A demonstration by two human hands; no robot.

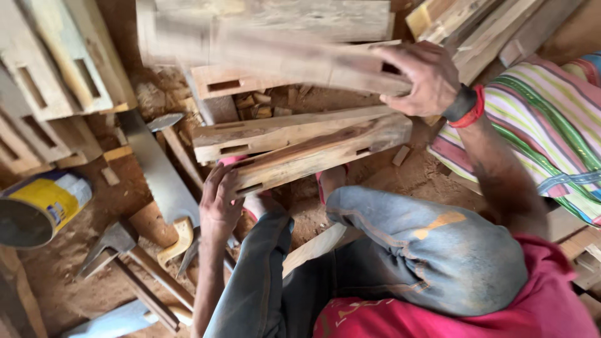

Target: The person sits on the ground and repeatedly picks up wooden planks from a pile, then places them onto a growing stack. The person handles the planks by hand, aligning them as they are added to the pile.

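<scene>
Blurred with motion at twelve o'clock: a long mortised timber (294, 59), gripped at its right end by the right hand (426, 75), fingers curled over the top edge, thumb hidden behind the wood. Grain and slots on that piece hard to read through the blur. Just below, toward the centre, a second mortised beam (319, 153), resting across a third one (275, 131); left hand (219, 200) closed around its near end, fingertips tucked out of sight beneath. Feet mostly concealed under that beam. At nine o'clock, a handsaw (156, 169), handle partly covered by the left forearm. At eight o'clock, hammers (119, 247), shafts cut off low down. Far left, a yellow tin (41, 206), cropped by the edge. At three o'clock, striped cloth (544, 138), also cropped.
</scene>
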